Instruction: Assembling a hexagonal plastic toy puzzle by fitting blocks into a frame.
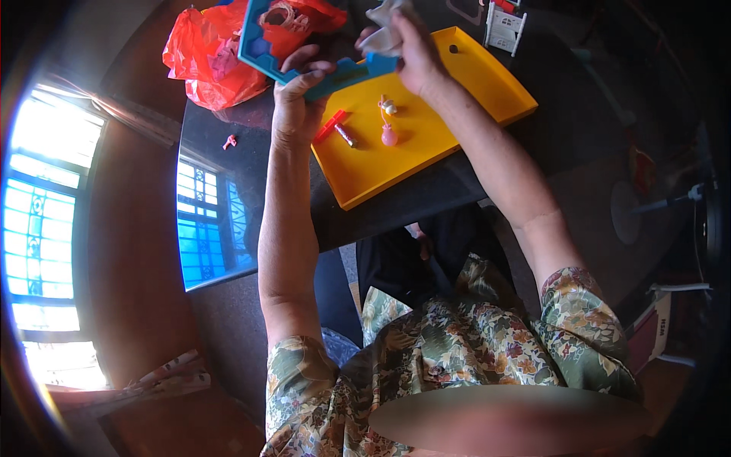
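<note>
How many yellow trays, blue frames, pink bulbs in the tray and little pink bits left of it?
Yellow rectangular tray: 1
Blue angular frame: 1
Pink round bulb: 1
Small pink piece on the black table: 1
Total: 4

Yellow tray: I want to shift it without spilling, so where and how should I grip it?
The yellow tray is long, lies flat and holds loose small things, so probably grip its raised short ends, coming from left and right.
</note>
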The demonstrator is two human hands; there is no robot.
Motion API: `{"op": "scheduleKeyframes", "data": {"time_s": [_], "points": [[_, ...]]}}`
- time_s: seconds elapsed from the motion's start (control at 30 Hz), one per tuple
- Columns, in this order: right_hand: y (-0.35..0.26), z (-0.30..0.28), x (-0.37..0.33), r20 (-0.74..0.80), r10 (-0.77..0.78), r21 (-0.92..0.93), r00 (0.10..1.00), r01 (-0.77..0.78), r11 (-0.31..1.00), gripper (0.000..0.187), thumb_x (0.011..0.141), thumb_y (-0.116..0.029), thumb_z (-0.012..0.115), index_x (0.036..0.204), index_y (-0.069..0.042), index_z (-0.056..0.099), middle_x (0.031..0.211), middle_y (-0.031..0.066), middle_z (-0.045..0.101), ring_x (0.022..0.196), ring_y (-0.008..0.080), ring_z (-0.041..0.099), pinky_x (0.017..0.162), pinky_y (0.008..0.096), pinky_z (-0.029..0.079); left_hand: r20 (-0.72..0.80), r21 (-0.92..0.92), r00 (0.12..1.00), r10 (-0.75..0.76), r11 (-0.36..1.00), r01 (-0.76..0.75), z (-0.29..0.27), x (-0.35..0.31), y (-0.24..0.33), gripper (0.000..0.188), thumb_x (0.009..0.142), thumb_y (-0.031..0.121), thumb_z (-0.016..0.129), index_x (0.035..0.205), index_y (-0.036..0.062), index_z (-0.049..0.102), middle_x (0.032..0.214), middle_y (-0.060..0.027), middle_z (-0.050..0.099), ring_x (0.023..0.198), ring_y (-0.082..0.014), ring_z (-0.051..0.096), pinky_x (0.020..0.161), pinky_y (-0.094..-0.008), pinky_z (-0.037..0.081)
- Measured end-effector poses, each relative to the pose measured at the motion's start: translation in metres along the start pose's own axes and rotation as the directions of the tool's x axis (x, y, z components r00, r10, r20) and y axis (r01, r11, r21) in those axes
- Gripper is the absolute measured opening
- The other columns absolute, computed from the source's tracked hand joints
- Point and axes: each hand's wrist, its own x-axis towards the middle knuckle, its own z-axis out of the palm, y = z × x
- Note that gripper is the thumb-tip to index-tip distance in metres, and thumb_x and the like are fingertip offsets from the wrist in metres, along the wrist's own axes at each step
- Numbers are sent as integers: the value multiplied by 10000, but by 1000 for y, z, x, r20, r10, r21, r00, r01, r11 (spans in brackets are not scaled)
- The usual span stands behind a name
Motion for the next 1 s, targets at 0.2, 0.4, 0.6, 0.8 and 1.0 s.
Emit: {"op": "scheduleKeyframes", "data": {"time_s": [0.2, 0.4, 0.6, 0.8, 1.0], "points": [[10, 34, -39, 266, 315, -416, 911, -187, 890, 625, 963, -630, 403, 1350, -142, 450, 1207, 54, 629, 856, 201, 688, 713, 289, 540, -241, 1, 942, 232, 971, -239, -5, -5, 5, 357, 861, -15, 619, 1202, 11, 516, 1043, -181, 676, 1026, -309, 658, 977, -457, 517], [-18, 20, -20, 286, 205, -716, 936, 67, 695, 453, 974, -528, 504, 1103, -109, 618, 795, 5, 592, 562, 44, 471, 473, 212, 382, -292, 42, 910, 293, 955, -294, 5, -9, 17, 415, 816, 3, 687, 1184, 8, 497, 965, -157, 688, 952, -264, 682, 903, -382, 542], [-25, -15, 8, 136, -70, -352, 988, 115, 929, 352, 936, -287, 657, 1232, -137, 537, 1065, 42, 633, 892, 132, 641, 729, 281, 532, -239, 54, 949, 204, 979, -197, 10, -4, 9, 450, 805, -31, 669, 1202, -19, 457, 955, -177, 685, 951, -310, 688, 924, -414, 536], [-27, 1, -1, 261, 144, -100, 954, -122, 987, 372, 972, -393, 554, 1283, -196, 501, 1217, 1, 580, 1101, 149, 580, 872, 352, 524, -229, 180, 959, 167, 975, -128, 13, -9, 7, 454, 784, -83, 633, 1196, -34, 449, 937, -181, 682, 961, -351, 685, 952, -434, 520], [-15, 12, -13, 90, 100, -130, 991, -88, 988, 332, 1017, -208, 488, 1330, -99, 469, 1230, 101, 593, 1131, 220, 612, 990, 358, 487, -175, 162, 970, 169, 977, -141, 22, -13, -8, 447, 766, -65, 649, 1179, -28, 483, 925, -153, 672, 952, -295, 677, 991, -418, 497]]}}
